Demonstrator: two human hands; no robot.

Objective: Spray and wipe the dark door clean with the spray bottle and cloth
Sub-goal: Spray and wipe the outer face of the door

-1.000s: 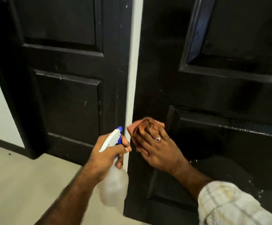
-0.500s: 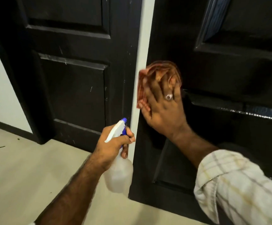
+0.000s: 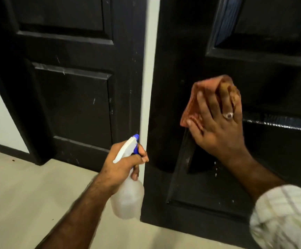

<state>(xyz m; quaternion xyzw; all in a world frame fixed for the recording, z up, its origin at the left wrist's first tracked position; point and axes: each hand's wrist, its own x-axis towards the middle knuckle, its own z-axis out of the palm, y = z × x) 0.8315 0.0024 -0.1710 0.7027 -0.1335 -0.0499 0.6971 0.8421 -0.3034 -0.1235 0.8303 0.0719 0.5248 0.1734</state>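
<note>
On the glossy black panelled door [image 3: 191, 51], the flat-fingered right hand [image 3: 218, 126] presses the orange cloth [image 3: 196, 97], while below-left the left hand [image 3: 122, 162] grips the translucent spray bottle [image 3: 128, 198].

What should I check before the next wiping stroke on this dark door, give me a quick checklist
1. Orange cloth flat on the right door leaf: ok.
2. Right hand pressing the cloth with spread fingers: ok.
3. Left hand gripping the spray bottle by its neck: ok.
4. Nozzle aimed at the leaf being wiped: cannot tell.
5. Liquid left in the bottle: cannot tell.
6. White specks below the hand gone: not ok.
</note>
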